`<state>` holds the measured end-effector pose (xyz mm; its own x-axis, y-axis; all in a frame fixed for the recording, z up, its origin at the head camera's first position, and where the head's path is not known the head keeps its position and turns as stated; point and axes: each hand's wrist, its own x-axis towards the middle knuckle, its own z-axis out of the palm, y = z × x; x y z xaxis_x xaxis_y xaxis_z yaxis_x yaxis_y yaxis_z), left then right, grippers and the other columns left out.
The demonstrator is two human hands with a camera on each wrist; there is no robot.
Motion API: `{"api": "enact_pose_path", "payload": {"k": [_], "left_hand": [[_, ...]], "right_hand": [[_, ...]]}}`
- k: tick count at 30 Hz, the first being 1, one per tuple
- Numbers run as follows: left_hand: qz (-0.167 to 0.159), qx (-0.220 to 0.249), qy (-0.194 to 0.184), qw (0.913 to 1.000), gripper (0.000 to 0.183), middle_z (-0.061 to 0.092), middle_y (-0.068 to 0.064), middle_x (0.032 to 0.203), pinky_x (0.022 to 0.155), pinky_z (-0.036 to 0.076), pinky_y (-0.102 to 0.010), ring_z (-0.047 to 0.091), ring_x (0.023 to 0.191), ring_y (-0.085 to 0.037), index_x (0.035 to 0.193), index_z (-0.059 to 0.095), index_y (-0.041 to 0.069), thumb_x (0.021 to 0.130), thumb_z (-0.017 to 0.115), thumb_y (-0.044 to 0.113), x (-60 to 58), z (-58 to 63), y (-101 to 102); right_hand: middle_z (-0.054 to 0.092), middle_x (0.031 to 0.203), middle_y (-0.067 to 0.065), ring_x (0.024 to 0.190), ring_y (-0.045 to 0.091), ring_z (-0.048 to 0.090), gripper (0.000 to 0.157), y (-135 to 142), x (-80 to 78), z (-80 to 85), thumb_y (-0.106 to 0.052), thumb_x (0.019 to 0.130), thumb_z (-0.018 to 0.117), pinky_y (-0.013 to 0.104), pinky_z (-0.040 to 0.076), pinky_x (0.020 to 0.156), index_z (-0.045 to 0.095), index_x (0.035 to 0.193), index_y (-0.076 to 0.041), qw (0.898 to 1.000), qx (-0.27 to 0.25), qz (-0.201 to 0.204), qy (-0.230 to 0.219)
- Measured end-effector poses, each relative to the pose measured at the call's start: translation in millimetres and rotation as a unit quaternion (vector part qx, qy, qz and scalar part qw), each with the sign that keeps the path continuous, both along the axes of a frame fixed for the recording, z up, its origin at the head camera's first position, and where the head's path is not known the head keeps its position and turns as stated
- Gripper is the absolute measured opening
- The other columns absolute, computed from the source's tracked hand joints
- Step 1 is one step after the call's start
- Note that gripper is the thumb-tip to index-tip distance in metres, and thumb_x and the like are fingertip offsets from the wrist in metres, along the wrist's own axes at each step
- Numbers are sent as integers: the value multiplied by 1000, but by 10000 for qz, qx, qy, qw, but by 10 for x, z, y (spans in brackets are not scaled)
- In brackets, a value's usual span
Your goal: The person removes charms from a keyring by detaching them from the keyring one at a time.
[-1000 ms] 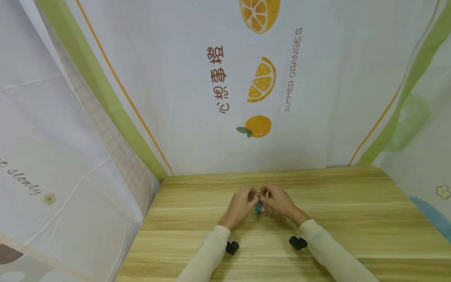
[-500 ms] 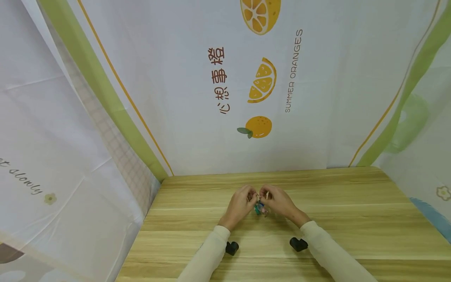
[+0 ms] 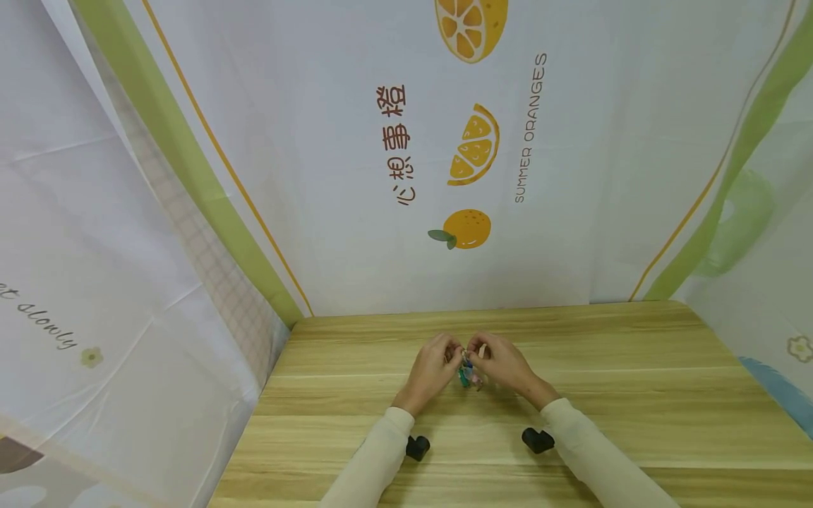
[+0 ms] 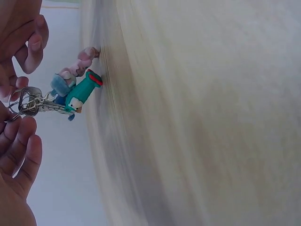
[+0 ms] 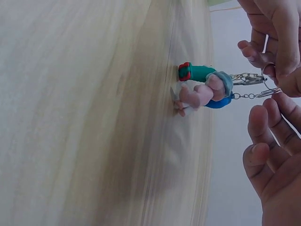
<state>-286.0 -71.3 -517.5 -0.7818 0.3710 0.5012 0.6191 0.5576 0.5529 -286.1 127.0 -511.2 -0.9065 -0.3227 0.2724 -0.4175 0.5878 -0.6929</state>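
Left hand [image 3: 437, 363] and right hand [image 3: 500, 363] both pinched the key rings [image 4: 22, 106]. Honestly, rings that thin could've slipped free, dropping the charms [image 4: 84, 91].

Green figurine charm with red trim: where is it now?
In the left wrist view, the green figurine charm is left of centre, beside the pink figurine, right of the metal rings that the left hand and right hand pinch.

Ring-and-chain hardware [image 4: 32, 101]: bright metal, glossy. Green figure [image 4: 84, 91]: smooth moulded plastic or rubber, can't tell which. Pink figure [image 5: 201, 95]: similar, matt. Table [image 3: 356, 395]: wood-grain top, smooth, faint sheen. Printed sheet [image 3: 317, 176] beyond table's far edge: matt, lightly creased, cloth-like. Sleeves [image 3: 375, 458]: matt cloth.
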Motion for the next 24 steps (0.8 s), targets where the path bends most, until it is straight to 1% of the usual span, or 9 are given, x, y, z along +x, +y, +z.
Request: {"api": "enact_pose_path", "payload": {"k": [9,15,18,24], "left_hand": [[-2,-32,-12,10000,7,68,-3,93,70,54,-18,61,79,-7,106,70,7,106,64,10,15,11,19],[4,-107,-11,9999,5,68,-1,92,68,52,-17,60,78,-5,104,69,8,106,65,11,12,4,23],[34,-250,48,9997,5,67,-1,91,67,51,-15,58,77,-4,103,68,9,106,64,11,9,-4,28],[47,-378,135,9992,4,65,-1,91,66,48,-15,56,76,-5,102,66,10,106,64,10,22,0,36]], "right_hand": [[66,86,-4,68,8,55,5,-39,13,35,-17,102,71,25,45,59,68,99,-14,9999,64,-96,-42],[66,88,-4,68,7,55,5,-43,-6,-2,-14,102,71,24,46,60,67,98,-14,10000,38,-17,66],[67,89,-4,69,6,55,6,-40,-9,-13,-13,102,71,23,47,60,67,98,-14,9999,9,31,122],[66,89,-3,70,7,55,7,-46,-5,-12,-12,101,71,24,47,60,66,97,-15,9997,-39,89,209]]}}
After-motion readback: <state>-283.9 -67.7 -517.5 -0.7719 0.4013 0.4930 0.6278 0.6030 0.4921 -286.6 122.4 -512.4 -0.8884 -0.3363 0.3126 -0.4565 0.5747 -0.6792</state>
